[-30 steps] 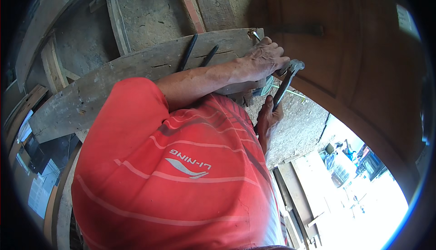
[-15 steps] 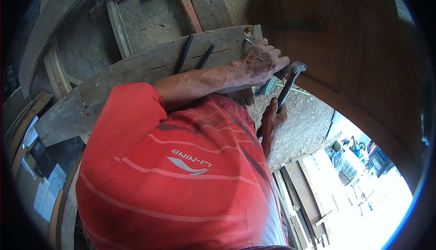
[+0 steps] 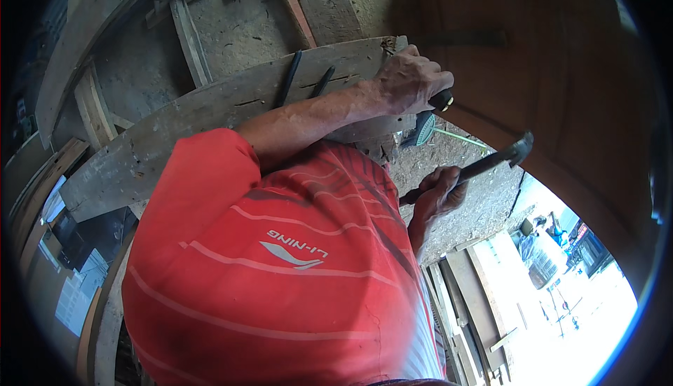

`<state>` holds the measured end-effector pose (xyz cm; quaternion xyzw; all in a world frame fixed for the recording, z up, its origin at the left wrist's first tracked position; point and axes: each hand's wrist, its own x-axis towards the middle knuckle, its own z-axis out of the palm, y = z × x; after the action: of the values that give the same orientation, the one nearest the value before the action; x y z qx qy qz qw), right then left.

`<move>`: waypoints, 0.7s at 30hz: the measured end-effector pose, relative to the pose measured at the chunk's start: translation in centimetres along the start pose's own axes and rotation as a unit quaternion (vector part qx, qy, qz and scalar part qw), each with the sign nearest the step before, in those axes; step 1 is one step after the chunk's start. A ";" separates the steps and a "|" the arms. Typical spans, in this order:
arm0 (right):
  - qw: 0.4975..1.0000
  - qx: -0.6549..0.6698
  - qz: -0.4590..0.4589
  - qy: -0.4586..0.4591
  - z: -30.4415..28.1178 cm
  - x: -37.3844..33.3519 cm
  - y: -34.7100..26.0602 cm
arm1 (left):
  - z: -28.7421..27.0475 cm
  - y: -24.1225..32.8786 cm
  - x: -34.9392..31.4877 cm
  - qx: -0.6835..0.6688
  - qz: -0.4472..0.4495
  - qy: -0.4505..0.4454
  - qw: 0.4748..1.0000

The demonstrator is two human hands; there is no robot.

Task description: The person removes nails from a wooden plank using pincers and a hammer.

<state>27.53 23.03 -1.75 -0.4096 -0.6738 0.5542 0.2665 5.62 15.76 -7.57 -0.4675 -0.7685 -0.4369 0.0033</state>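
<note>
My left hand [image 3: 412, 81] is closed round the dark handle of a chisel [image 3: 442, 99], whose pale butt end sticks out past the fist; the blade is hidden. That fist lies over the right end of a long grey wooden plank [image 3: 210, 109], close to a large brown panelled wooden piece [image 3: 505, 71]. Lower and to the right, my right hand [image 3: 440, 193] grips a hammer [image 3: 494, 161] by its dark handle. The metal head points up and right, apart from the chisel. Two dark rods [image 3: 287, 81] cross the plank behind my left forearm.
A wooden frame with slats [image 3: 189, 39] stands beyond the plank. On the ground, a round green item [image 3: 423, 128] lies below my left hand. Stacked boards [image 3: 470, 295] lie at lower right, and papers [image 3: 77, 295] at lower left.
The hammer head has swung away from the chisel's butt end, to the right and down, turning in my right hand. My left hand keeps its grip and has shifted slightly.
</note>
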 end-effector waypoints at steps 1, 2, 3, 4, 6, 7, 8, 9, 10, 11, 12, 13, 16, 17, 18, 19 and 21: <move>0.999 0.029 -0.026 0.009 0.0 0.2 0.3 | 0.0 -0.1 0.1 -0.009 -0.001 -0.001 1.000; 0.997 0.058 -0.052 0.018 0.1 0.4 0.6 | 0.1 -0.2 0.3 -0.019 -0.003 -0.001 1.000; 0.998 0.055 -0.040 0.004 0.5 0.3 1.0 | 0.1 -0.2 0.3 -0.028 -0.005 -0.002 1.000; 0.998 0.051 -0.030 -0.007 1.1 0.2 1.1 | 0.0 -0.2 0.6 -0.032 -0.011 -0.003 0.999; 0.990 -0.114 0.003 -0.083 0.4 0.5 2.1 | -0.2 -0.2 0.9 -0.042 -0.022 -0.007 0.999; 0.977 -0.179 0.009 -0.117 0.0 0.8 2.0 | 0.0 -0.3 0.7 -0.039 -0.023 -0.012 0.999; 0.957 -0.242 0.014 -0.157 0.2 1.2 1.5 | 0.1 -0.6 0.2 -0.032 -0.028 -0.013 0.999; 0.962 -0.235 0.013 -0.141 -0.3 1.1 1.8 | 0.1 -0.9 0.0 -0.024 -0.033 -0.015 0.999; 0.979 -0.175 0.012 -0.101 -0.3 1.0 1.7 | 0.0 -0.8 0.0 -0.025 -0.033 -0.011 0.999; 0.991 -0.115 0.011 -0.060 -0.3 0.8 1.6 | -0.1 -0.6 0.3 -0.026 -0.033 -0.007 0.999; 0.998 -0.055 0.011 -0.019 -0.1 0.8 1.4 | -0.3 -0.5 0.5 -0.027 -0.035 -0.004 0.999; 1.000 0.001 -0.009 -0.001 0.4 0.9 0.0 | -0.5 -0.5 0.8 -0.017 -0.029 -0.015 0.999; 0.991 0.109 -0.076 0.017 1.3 1.2 1.9 | -0.5 -0.6 0.3 -0.018 -0.029 -0.015 0.999; 0.996 0.040 -0.066 -0.042 0.8 0.7 3.7 | -0.6 -0.6 0.4 -0.032 -0.025 -0.007 0.999; 0.993 -0.029 -0.056 -0.099 0.3 0.3 5.3 | -0.7 -0.6 0.3 -0.047 -0.021 0.002 0.999; 0.958 -0.251 -0.010 -0.136 2.0 0.5 3.2 | -0.8 -0.8 0.3 -0.057 -0.022 0.014 0.998; 0.959 -0.246 -0.015 -0.138 1.0 0.9 3.6 | -0.3 -0.7 -0.2 -0.052 0.001 0.014 0.999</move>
<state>27.17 23.48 -5.55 -0.3721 -0.8258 0.4180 0.0700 5.08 15.32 -7.93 -0.4618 -0.7440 -0.4828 -0.0096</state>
